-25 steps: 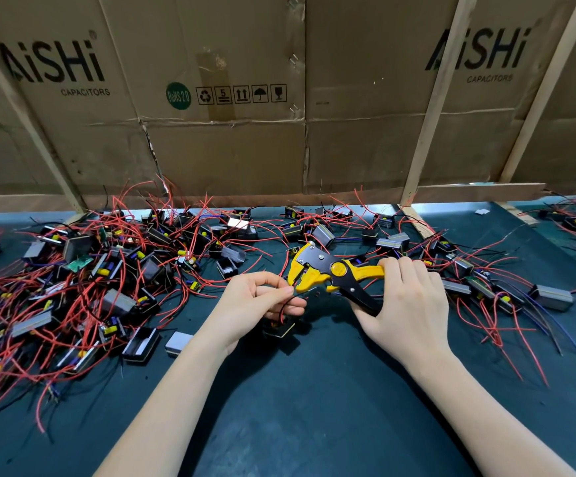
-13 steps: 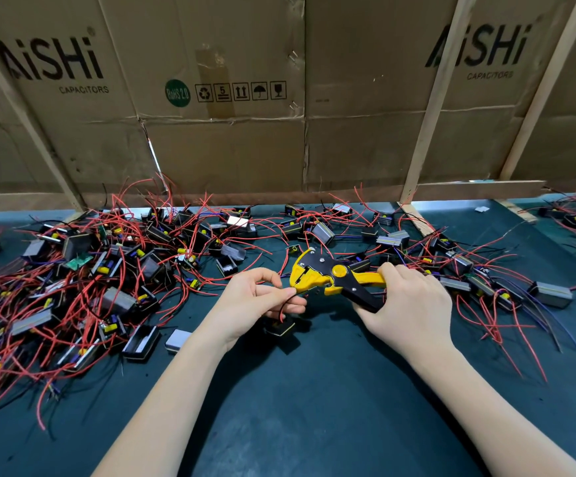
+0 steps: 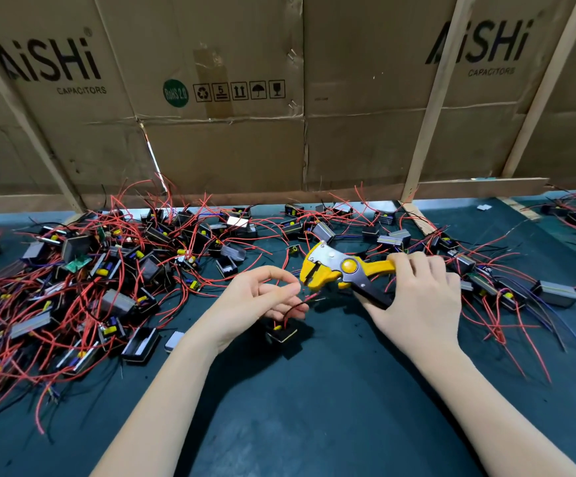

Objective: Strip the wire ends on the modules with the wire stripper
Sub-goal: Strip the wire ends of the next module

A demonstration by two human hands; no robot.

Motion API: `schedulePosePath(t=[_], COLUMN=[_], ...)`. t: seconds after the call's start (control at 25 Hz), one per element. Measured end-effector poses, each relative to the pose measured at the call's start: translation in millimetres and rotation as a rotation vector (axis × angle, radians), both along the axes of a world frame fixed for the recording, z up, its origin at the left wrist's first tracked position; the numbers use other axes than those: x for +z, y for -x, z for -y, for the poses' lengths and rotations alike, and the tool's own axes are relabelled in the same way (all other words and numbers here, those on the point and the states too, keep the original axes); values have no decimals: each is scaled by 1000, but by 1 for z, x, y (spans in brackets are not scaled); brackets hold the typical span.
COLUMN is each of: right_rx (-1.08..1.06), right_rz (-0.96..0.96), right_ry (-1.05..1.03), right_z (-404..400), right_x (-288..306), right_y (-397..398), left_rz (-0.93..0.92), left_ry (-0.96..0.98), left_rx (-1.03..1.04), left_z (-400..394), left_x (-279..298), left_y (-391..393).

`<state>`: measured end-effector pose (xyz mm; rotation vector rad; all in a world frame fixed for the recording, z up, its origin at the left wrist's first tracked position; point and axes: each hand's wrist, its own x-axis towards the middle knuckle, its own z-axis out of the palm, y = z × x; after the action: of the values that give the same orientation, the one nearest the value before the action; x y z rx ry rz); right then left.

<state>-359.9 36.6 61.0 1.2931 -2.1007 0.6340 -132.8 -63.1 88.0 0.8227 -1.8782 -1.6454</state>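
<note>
My right hand (image 3: 420, 301) grips the handles of a yellow and black wire stripper (image 3: 340, 270), its jaws pointing left. My left hand (image 3: 257, 301) sits just left of the jaws and pinches the wires of a small black module (image 3: 282, 332), which hangs below my fingers over the mat. A red wire end (image 3: 310, 297) and a black wire (image 3: 293, 308) stick out from my fingers, just below the jaws and apart from them.
A large heap of modules with red wires (image 3: 101, 280) covers the left of the dark green mat (image 3: 297, 407). More modules (image 3: 493, 287) lie to the right behind my right hand. Cardboard sheets (image 3: 231, 98) on wooden slats wall off the back.
The stripper has pulled a little to the right, away from my left hand. My left fingers have loosened and the wire ends now show free below the jaws.
</note>
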Motion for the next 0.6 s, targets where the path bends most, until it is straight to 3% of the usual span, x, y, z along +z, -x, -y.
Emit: schedulePosePath(t=[0.24,0.48,0.6], right_rx=[-65,-24,48], right_rz=[348,649,843], right_ry=[163,342,414], right_z=[-2,-9,-9], right_x=[10,21,22], right_y=[19,38,43], left_rz=[310,241,505], left_ry=[474,609,719], left_rx=[-204,-55,-78], left_z=[3,-13,-17], left_x=[6,4,3], left_y=[-14,7,9])
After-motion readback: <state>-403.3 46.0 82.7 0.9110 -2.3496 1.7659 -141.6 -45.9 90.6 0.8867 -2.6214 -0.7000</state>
